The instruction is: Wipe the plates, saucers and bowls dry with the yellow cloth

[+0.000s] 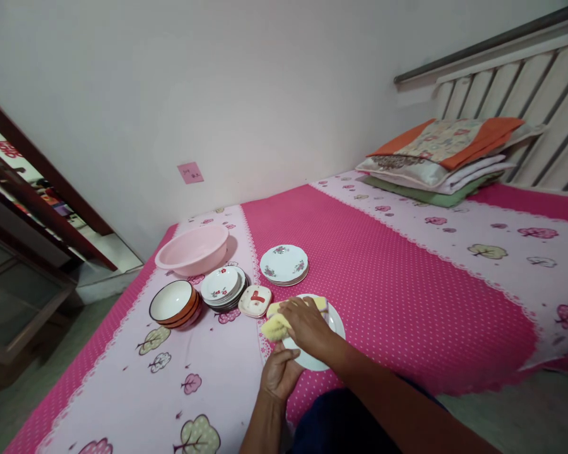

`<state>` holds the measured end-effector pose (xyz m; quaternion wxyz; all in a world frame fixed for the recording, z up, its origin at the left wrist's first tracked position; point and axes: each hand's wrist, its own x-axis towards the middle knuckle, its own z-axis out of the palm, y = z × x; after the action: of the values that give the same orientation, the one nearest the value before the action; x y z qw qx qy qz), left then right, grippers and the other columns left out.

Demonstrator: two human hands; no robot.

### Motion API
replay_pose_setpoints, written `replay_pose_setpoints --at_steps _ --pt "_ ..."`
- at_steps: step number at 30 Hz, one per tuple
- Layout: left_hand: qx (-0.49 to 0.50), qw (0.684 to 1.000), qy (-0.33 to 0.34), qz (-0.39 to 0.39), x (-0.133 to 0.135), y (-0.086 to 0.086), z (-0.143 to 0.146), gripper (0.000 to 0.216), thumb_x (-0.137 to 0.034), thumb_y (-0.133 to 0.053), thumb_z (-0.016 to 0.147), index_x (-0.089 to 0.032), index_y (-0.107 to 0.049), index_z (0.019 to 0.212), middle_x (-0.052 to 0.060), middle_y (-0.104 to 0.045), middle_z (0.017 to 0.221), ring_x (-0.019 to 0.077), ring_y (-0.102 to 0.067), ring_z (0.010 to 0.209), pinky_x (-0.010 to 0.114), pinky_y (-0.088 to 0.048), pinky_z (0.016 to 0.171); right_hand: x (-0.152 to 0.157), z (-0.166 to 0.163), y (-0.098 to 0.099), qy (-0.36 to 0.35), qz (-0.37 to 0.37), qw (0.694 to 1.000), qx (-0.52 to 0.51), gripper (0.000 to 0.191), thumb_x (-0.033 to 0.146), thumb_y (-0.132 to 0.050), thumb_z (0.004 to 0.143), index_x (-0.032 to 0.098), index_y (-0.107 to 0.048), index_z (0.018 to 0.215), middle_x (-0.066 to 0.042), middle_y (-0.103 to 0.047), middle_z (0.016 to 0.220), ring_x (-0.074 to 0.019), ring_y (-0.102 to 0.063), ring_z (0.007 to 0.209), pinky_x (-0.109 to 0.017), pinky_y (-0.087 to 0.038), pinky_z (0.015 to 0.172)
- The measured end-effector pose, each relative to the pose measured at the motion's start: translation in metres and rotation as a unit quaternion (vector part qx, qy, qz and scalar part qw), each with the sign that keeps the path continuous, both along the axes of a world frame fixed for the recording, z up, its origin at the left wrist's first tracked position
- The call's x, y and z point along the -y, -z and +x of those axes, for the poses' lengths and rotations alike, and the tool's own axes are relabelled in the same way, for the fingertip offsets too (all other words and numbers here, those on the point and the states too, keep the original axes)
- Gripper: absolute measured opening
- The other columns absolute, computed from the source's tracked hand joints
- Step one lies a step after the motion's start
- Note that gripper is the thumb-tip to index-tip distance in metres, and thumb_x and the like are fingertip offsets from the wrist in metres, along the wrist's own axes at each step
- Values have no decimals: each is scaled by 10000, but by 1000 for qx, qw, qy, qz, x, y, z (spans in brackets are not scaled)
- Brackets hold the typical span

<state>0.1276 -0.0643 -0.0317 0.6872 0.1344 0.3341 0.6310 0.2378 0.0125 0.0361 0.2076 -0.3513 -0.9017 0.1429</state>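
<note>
My right hand (pixel 307 326) presses a yellow cloth (pixel 275 326) onto a white plate (pixel 335 323) that lies on the pink bedspread (pixel 397 296). Its fingers are curled over the cloth. My left hand (pixel 278 372) grips the near rim of the same plate from below and holds it steady.
Beyond the plate lie a stack of floral plates (pixel 284 263), a small square dish (pixel 255 300), another plate stack (pixel 223 285), stacked orange bowls (pixel 174 303) and a pink basin (pixel 192 248). Folded pillows (pixel 442 161) sit at the far right by the headboard.
</note>
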Motion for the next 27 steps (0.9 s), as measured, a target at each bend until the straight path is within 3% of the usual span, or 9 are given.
replay_pose_setpoints --at_steps 4,9,18,23,27 --pt "13 999 26 29 1 -4 2 670 -11 -707 633 -185 -670 1280 124 -759 1237 383 -610 1311 575 -456 1147 -28 8 -5 87 -22 996 8 379 116 -557 895 146 -655 1260 -166 -701 1267 -329 -591 1197 -462 -411 993" --pt "22 999 26 34 1 -7 2 750 2 -706 636 -199 -634 1355 115 -737 1301 349 -610 1318 531 -444 1164 -46 42 17 193 -59 979 14 339 117 -506 909 118 -669 1206 -176 -719 1165 -294 -643 1066 -375 -459 875" --pt "44 999 3 19 -3 -1 2 704 -5 -636 681 -139 -622 1373 128 -755 1263 332 -589 1346 521 -424 1182 -6 89 49 223 -63 973 19 357 78 -525 839 154 -703 1139 -162 -733 1114 -298 -653 1002 -364 -459 866" --pt "92 996 4 1 -11 1 -1 462 -258 -560 907 -86 -645 1327 161 -693 1373 314 -485 1448 497 -348 1231 -19 76 41 251 -66 966 1 382 117 -469 898 175 -699 1197 -155 -745 1131 -284 -660 1016 -364 -455 863" --pt "86 995 27 30 -13 3 -5 629 -586 -501 965 -155 -589 1415 134 -586 1515 297 -399 1508 474 -295 1251 -31 34 28 214 -62 974 -28 499 99 -493 888 203 -640 1353 -126 -707 1316 -287 -617 1174 -404 -414 984"
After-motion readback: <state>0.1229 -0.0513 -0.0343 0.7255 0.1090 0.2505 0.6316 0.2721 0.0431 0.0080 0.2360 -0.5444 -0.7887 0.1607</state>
